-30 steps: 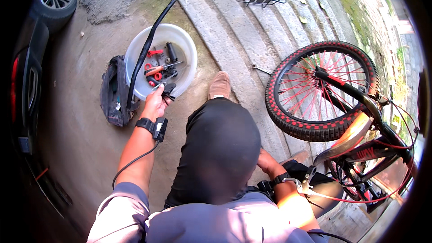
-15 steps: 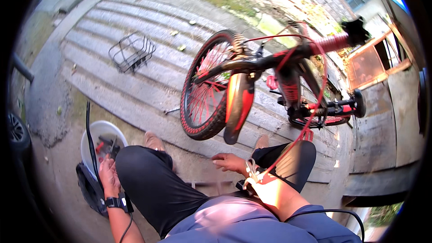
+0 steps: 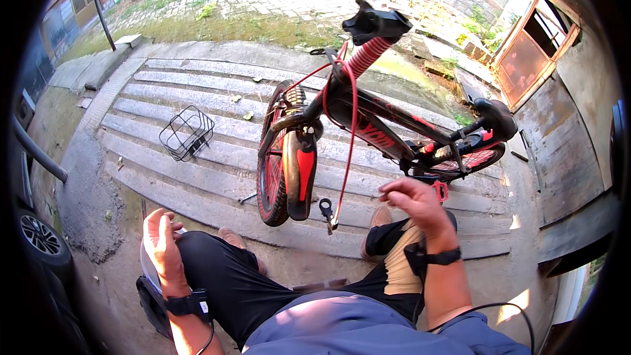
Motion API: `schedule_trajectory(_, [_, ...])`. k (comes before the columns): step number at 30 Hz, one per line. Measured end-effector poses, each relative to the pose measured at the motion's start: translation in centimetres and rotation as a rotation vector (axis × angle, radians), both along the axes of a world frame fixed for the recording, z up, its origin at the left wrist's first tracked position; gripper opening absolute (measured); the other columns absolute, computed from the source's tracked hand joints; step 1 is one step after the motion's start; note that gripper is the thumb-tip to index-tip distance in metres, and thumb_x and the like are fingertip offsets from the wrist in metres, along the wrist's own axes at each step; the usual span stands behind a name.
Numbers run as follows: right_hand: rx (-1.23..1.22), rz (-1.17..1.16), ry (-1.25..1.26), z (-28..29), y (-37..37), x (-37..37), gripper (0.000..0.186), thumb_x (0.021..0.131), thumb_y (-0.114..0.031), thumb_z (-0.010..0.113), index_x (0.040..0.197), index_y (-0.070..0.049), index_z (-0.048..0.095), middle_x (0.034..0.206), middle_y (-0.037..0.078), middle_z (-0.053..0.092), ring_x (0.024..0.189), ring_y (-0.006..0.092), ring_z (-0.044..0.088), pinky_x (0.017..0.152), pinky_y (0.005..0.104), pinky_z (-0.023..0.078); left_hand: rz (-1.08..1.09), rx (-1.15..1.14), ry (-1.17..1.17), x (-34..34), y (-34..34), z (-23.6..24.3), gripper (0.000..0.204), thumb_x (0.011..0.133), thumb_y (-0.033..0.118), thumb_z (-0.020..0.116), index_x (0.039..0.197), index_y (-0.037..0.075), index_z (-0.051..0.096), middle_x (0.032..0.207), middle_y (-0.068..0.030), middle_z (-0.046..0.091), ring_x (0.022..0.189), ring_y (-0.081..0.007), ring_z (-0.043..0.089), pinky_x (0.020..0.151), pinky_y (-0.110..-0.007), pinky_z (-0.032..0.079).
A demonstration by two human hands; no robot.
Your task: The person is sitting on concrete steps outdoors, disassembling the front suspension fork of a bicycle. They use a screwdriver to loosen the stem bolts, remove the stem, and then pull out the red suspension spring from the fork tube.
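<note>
My left hand (image 3: 162, 247) is raised over the white bucket (image 3: 150, 271) beside my left knee, its fingers loosely bent and apart. I see nothing held in it. Above my right knee, my right hand (image 3: 422, 205) is also open, palm down, with bent fingers. Before me stands a black and red bicycle (image 3: 374, 125). Its front wheel (image 3: 268, 177) and red-and-black mudguard (image 3: 302, 174) point toward me. From its stem, red cables (image 3: 353, 138) hang down to a black brake lever with a ring clamp (image 3: 326, 209), near my feet and apart from both hands.
A black wire basket (image 3: 186, 133) lies on the ridged concrete ramp (image 3: 217, 181) at the left. A car wheel (image 3: 43, 235) is at the far left. Wooden boards (image 3: 565, 158) and a rusty framed panel (image 3: 526, 66) stand at the right.
My left hand has come up from the tools in the bucket. The right hand has risen to the right, away from the cable end. The stem now stands farther left and more upright in view.
</note>
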State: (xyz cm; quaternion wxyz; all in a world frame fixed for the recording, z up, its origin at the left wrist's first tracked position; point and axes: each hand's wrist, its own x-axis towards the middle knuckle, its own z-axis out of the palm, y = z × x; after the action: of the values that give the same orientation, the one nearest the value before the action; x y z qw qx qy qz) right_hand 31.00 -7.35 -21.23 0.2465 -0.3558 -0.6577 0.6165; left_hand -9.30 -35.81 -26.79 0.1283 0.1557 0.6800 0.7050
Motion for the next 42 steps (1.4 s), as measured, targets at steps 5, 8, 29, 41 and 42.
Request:
schedule_trajectory(5, [0.491, 0.502, 0.683, 12.9, -2.7, -1.0, 0.02, 0.09, -0.013, 0.069, 0.103, 0.002, 0.07, 0.099, 0.022, 0.068, 0.083, 0.0273, 0.068, 0.073, 0.0344, 0.055, 0.041, -0.207, 0.32, 0.2, 0.9, -2.4, 0.022, 0.099, 0.007, 0.056, 0.119, 0.001, 0.057, 0.099, -0.0053, 0.064, 0.079, -0.0103, 0.061, 0.072, -0.023, 0.05])
schedule_trajectory(8, [0.604, 1.077, 0.826, 20.3, -3.6, -1.6, 0.024, 0.097, -0.021, 0.06, 0.095, 0.001, 0.071, 0.094, 0.026, 0.067, 0.076, 0.0324, 0.068, 0.063, 0.0355, 0.056, -0.002, -0.117, 0.429, 0.4, 3.2, -3.3, 0.022, 0.099, 0.005, 0.056, 0.12, 0.0, 0.056, 0.099, -0.0051, 0.064, 0.079, -0.0087, 0.059, 0.073, -0.023, 0.049])
schedule_trajectory(29, [0.562, 0.944, 0.87, 16.9, -0.5, -2.5, 0.021, 0.091, -0.014, 0.062, 0.106, 0.001, 0.065, 0.089, 0.02, 0.065, 0.073, 0.0297, 0.065, 0.062, 0.0349, 0.053, -0.094, -0.346, 0.928, 2.4, 5.1, 7.8, 0.023, 0.092, 0.006, 0.062, 0.114, 0.001, 0.058, 0.098, -0.0095, 0.065, 0.082, -0.0176, 0.064, 0.072, -0.029, 0.052])
schedule_trajectory(41, [0.953, -0.054, -0.434, 4.1, 15.3, -6.9, 0.063, 0.083, -0.057, 0.067, 0.112, -0.001, 0.066, 0.105, 0.022, 0.067, 0.099, 0.0387, 0.064, 0.087, 0.0445, 0.05, -0.515, -0.061, 1.406, 11.9, 25.1, 26.0, 0.076, 0.076, 0.042, 0.082, 0.132, 0.001, 0.05, 0.126, -0.0206, 0.055, 0.118, -0.036, 0.055, 0.1, -0.043, 0.045])
schedule_trajectory(42, [0.867, 0.009, -0.459, 4.4, 15.2, -6.7, 0.063, 0.083, -0.059, 0.066, 0.107, -0.001, 0.068, 0.102, 0.022, 0.067, 0.097, 0.0389, 0.064, 0.085, 0.0448, 0.05, -0.547, -0.099, 1.362, 12.1, 26.1, 26.0, 0.078, 0.076, 0.043, 0.082, 0.133, 0.001, 0.049, 0.127, -0.021, 0.053, 0.117, -0.0361, 0.055, 0.099, -0.043, 0.046])
